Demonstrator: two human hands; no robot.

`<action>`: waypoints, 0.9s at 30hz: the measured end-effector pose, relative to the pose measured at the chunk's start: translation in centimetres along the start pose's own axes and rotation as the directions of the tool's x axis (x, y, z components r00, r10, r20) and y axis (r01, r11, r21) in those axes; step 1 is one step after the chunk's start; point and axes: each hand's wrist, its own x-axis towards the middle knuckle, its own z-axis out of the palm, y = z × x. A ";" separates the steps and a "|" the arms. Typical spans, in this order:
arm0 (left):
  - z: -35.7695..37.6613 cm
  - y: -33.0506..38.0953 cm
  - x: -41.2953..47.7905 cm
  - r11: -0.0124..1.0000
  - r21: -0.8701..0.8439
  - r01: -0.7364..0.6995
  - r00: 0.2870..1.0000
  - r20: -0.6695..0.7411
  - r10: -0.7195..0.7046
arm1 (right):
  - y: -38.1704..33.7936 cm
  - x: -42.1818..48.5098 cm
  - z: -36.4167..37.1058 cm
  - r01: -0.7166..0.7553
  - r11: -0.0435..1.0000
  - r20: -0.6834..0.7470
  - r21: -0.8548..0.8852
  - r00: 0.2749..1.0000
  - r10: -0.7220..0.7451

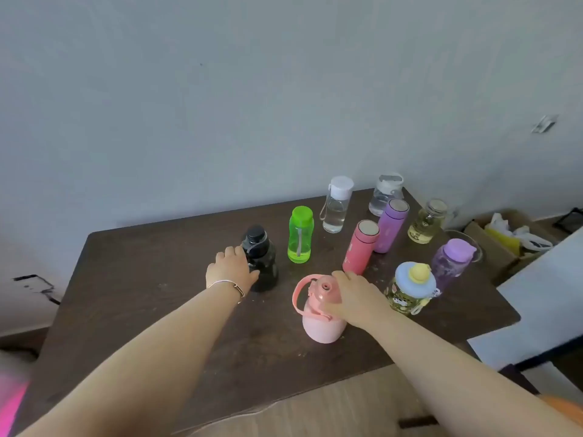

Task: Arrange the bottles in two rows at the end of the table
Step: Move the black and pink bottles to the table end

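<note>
Several bottles stand on a dark wooden table (142, 298). My left hand (230, 269) grips the black bottle (263, 257) from its left side. My right hand (356, 298) wraps the right side of the pink handled bottle (315, 310) nearest me. Behind them stand a green bottle (300, 234), a clear bottle with a white cap (337, 205), a pink tumbler (359, 247), a purple tumbler (390, 230), a clear jug (383, 193), a yellowish glass bottle (427, 222), a purple transparent bottle (451, 263) and a cartoon bottle with a blue lid (410, 288).
A grey wall runs behind the table's far edge. A cardboard box (504, 241) with bags sits on the floor to the right. A white surface (542, 298) juts in beside the table's right corner. Light wooden flooring shows below the near edge.
</note>
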 end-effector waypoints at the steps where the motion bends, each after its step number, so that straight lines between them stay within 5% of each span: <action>1: 0.0 0.0 0.5 0.998 -0.060 0.033 0.999 0.001 -0.033 | 0.0 0.1 0.1 -0.012 1.000 0.018 0.002 1.000 0.012; 13: 2.5 1.0 2.5 0.832 -0.496 0.249 0.946 -0.061 -0.319 | 0.5 1.2 2.5 -0.068 0.989 0.023 0.129 0.998 0.065; 19: 3.2 0.4 4.2 0.742 -0.651 0.157 0.976 -0.012 -0.218 | 0.7 1.6 2.7 -0.091 0.961 0.011 0.261 0.996 0.092; 27: 3.6 0.1 4.4 0.567 -0.805 0.176 0.965 0.028 -0.260 | 1.1 2.4 2.7 -0.069 0.949 -0.014 0.306 0.997 0.077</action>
